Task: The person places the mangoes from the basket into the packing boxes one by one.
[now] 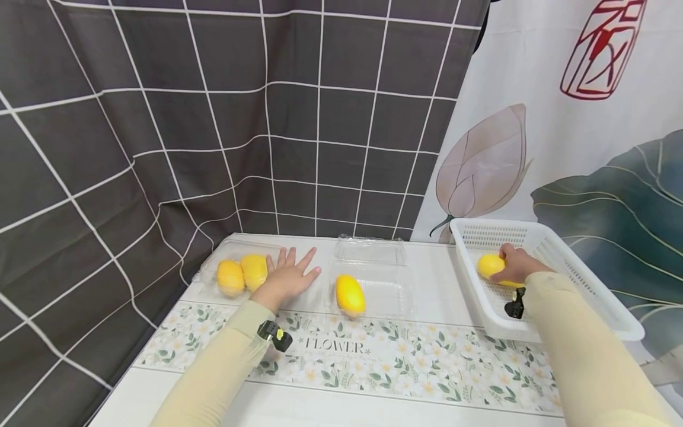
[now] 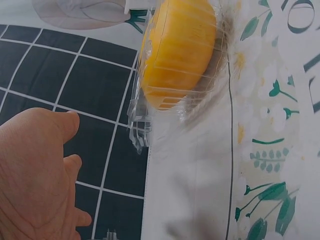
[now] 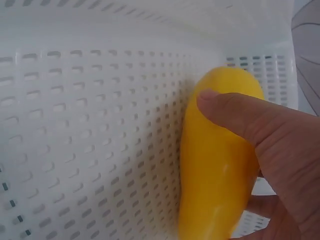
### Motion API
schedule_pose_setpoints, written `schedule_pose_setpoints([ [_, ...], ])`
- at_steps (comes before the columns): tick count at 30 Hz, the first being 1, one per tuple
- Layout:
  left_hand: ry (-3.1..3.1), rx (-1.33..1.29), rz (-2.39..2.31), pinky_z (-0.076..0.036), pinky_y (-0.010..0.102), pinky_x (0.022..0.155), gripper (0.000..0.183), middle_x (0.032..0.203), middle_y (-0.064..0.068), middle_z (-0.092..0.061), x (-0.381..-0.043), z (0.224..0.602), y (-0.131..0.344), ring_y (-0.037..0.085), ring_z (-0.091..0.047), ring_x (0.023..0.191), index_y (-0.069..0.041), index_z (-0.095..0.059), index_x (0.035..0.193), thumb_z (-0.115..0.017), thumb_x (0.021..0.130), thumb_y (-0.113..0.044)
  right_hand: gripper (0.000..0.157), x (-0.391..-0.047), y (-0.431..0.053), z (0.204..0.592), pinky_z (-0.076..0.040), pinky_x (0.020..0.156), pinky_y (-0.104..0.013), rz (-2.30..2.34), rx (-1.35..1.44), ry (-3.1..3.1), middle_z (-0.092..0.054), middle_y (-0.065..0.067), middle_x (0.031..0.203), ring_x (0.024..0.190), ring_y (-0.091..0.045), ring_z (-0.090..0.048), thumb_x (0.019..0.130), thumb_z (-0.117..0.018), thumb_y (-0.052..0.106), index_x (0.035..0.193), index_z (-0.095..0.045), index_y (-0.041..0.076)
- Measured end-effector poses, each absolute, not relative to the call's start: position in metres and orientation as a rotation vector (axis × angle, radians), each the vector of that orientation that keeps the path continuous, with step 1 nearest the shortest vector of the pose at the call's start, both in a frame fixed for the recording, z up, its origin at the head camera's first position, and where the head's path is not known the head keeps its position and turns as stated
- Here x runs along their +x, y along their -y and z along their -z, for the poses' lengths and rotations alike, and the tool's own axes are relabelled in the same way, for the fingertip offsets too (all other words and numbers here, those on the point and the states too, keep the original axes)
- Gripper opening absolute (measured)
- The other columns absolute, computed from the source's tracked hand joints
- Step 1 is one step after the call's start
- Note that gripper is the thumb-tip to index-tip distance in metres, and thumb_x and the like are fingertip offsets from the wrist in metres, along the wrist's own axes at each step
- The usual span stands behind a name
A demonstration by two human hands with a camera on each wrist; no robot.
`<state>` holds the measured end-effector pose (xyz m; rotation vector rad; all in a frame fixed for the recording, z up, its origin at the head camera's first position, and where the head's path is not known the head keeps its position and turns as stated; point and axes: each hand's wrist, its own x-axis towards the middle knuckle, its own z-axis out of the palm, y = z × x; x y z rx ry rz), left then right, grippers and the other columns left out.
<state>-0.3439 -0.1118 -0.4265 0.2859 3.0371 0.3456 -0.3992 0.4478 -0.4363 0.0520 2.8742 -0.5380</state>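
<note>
My right hand (image 1: pixel 515 265) reaches into a white plastic basket (image 1: pixel 592 279) and grips a smooth yellow mango (image 1: pixel 490 267). In the right wrist view the thumb lies across the upper part of that mango (image 3: pixel 215 165), with fingers round its far side. My left hand (image 1: pixel 288 281), fingers spread, is over the table between two clear plastic boxes and holds nothing. The left box (image 1: pixel 210 276) contains two yellow mangoes (image 1: pixel 230 277). An opened middle box (image 1: pixel 392 296) has one mango (image 1: pixel 350 295) at its left side, also visible through plastic in the left wrist view (image 2: pixel 180 50).
A white table (image 1: pixel 299 397) carries a floral strip (image 1: pixel 427 362) with the word FLOWER. Behind it hang a dark grid-patterned cloth (image 1: pixel 288 118) and a white cloth with a flower print (image 1: pixel 480 172). The middle box's clear lid (image 1: pixel 368 250) stands folded back.
</note>
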Motion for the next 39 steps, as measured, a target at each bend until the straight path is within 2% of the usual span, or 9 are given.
schedule_pose_setpoints([
  [7, -3.035, 0.297, -0.339, 0.013, 0.062, 0.101, 0.065, 0.15, 0.02, -0.003, -0.343, 0.427, 0.112, 0.038, 0.011, 0.135, -0.036, -0.008, 0.147, -0.017, 0.09, -0.066, 0.118, -0.382, -0.43, 0.433, -0.047, 0.072, -0.052, 0.527, 0.201, -2.767, -0.043, -0.027, 0.108, 0.084, -0.035, -0.049, 0.057, -0.077, 0.06, 0.133, -0.012, -0.002],
  [10, -3.042, 0.297, -0.333, 0.013, 0.063, 0.101, 0.064, 0.15, 0.022, -0.005, -0.343, 0.427, 0.111, 0.039, 0.009, 0.136, -0.035, -0.01, 0.147, -0.019, 0.091, -0.064, 0.119, -0.386, -0.432, 0.437, -0.047, 0.068, -0.048, 0.5, 0.192, -2.77, -0.046, -0.026, 0.105, 0.082, -0.033, -0.05, 0.055, -0.076, 0.062, 0.133, -0.012, -0.001],
  [16, -3.043, 0.296, -0.325, 0.011, 0.063, 0.102, 0.065, 0.15, 0.021, -0.007, -0.342, 0.425, 0.109, 0.039, 0.008, 0.136, -0.035, -0.01, 0.147, -0.018, 0.09, -0.065, 0.115, -0.376, -0.419, 0.425, -0.041, 0.077, -0.061, 0.458, 0.149, -2.755, -0.039, -0.03, 0.124, 0.094, -0.04, -0.045, 0.064, -0.074, 0.055, 0.147, -0.007, 0.012],
  [19, -3.046, 0.305, -0.327, 0.01, 0.063, 0.102, 0.065, 0.15, 0.022, -0.008, -0.342, 0.426, 0.108, 0.039, 0.008, 0.136, -0.034, -0.011, 0.147, -0.018, 0.091, -0.064, 0.11, -0.365, -0.406, 0.413, -0.04, 0.082, -0.063, 0.454, 0.147, -2.746, -0.039, -0.027, 0.127, 0.097, -0.04, -0.043, 0.065, -0.076, 0.049, 0.148, -0.012, 0.016],
  [24, -3.04, 0.293, -0.325, 0.011, 0.062, 0.102, 0.064, 0.15, 0.021, -0.006, -0.341, 0.427, 0.107, 0.039, 0.007, 0.136, -0.035, -0.011, 0.147, -0.02, 0.091, -0.064, 0.113, -0.354, -0.387, 0.4, -0.039, 0.082, -0.063, 0.453, 0.168, -2.721, -0.039, -0.028, 0.124, 0.097, -0.04, -0.042, 0.061, -0.082, 0.04, 0.146, -0.014, 0.01],
  [29, -3.034, 0.301, -0.303, 0.011, 0.062, 0.102, 0.066, 0.15, 0.02, -0.006, -0.342, 0.426, 0.107, 0.039, 0.006, 0.136, -0.035, -0.01, 0.147, -0.017, 0.089, -0.066, 0.122, -0.351, -0.379, 0.398, -0.045, 0.073, -0.053, 0.45, 0.152, -2.703, -0.046, -0.022, 0.108, 0.09, -0.036, -0.045, 0.053, -0.087, 0.038, 0.144, -0.012, 0.006],
  [34, -3.043, 0.315, -0.31, 0.01, 0.061, 0.103, 0.066, 0.15, 0.021, -0.007, -0.342, 0.426, 0.106, 0.04, 0.004, 0.136, -0.033, -0.012, 0.147, -0.019, 0.09, -0.065, 0.117, -0.357, -0.387, 0.406, -0.045, 0.072, -0.05, 0.433, 0.141, -2.737, -0.046, -0.022, 0.109, 0.09, -0.035, -0.045, 0.057, -0.085, 0.032, 0.143, -0.01, 0.006],
  [36, -3.052, 0.32, -0.314, 0.01, 0.06, 0.104, 0.065, 0.15, 0.021, -0.007, -0.342, 0.426, 0.106, 0.039, 0.005, 0.136, -0.034, -0.012, 0.147, -0.02, 0.09, -0.064, 0.114, -0.363, -0.393, 0.411, -0.044, 0.075, -0.052, 0.4, 0.11, -2.777, -0.047, -0.025, 0.111, 0.09, -0.035, -0.046, 0.06, -0.084, 0.031, 0.143, -0.01, 0.004],
  [39, -3.06, 0.353, -0.321, 0.011, 0.059, 0.104, 0.065, 0.15, 0.02, -0.006, -0.343, 0.425, 0.106, 0.039, 0.007, 0.136, -0.034, -0.01, 0.147, -0.019, 0.09, -0.065, 0.114, -0.376, -0.405, 0.418, -0.046, 0.075, -0.053, 0.328, 0.061, -2.844, -0.05, -0.026, 0.11, 0.086, -0.033, -0.049, 0.061, -0.083, 0.034, 0.142, -0.009, 0.0],
])
